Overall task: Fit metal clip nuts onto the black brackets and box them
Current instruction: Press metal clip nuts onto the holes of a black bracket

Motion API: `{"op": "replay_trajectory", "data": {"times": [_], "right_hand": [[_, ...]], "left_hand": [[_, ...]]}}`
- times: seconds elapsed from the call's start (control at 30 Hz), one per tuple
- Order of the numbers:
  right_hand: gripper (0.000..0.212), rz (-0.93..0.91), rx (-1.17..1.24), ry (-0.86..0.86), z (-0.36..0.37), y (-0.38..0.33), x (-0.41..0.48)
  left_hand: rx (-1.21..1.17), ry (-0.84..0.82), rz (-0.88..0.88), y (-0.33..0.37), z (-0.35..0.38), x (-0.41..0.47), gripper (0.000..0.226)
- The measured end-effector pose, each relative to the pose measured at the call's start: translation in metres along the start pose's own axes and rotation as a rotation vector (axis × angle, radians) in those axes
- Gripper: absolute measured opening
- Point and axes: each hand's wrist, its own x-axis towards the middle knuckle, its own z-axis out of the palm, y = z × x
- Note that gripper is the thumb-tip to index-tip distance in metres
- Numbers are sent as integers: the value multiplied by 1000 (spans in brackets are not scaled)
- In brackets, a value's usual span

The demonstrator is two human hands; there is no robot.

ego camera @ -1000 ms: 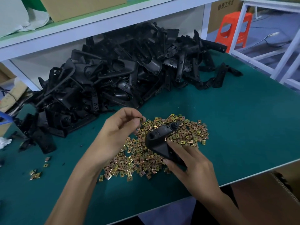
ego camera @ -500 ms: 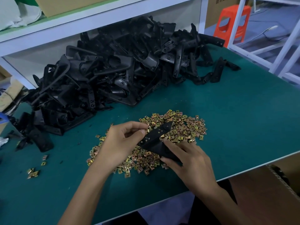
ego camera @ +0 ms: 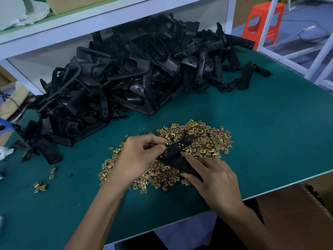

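Observation:
One black bracket (ego camera: 177, 152) lies tilted over a heap of brass-coloured clip nuts (ego camera: 203, 139) on the green table. My right hand (ego camera: 214, 181) grips its lower end from the right. My left hand (ego camera: 138, 157) has thumb and fingers curled against the bracket's left edge, pinching something small there; the clip nut itself is hidden by the fingertips. A big pile of black brackets (ego camera: 126, 76) fills the back of the table.
A few stray clip nuts (ego camera: 41, 185) lie at the left. A white shelf (ego camera: 108, 17) overhangs the pile. A cardboard box (ego camera: 310, 210) stands below the table's front right edge. An orange stool (ego camera: 261, 22) is at the far right.
The bracket has been turned so its flat, holed face points up. My left hand came down from above the heap onto the bracket's left edge.

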Motion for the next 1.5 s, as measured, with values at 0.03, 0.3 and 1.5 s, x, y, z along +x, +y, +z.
{"op": "replay_trajectory", "data": {"times": [0.03, 0.3, 1.5], "right_hand": [[58, -4, -6, 2, 0, 0, 0], [51, -44, -1, 16, 6, 2, -2], [53, 36, 27, 48, 1, 2, 0]], "left_hand": [[-15, -14, -13, 0, -1, 0, 14], [-213, -59, -45, -11, -4, 2, 21], [730, 240, 7, -72, -45, 80, 15]]}}
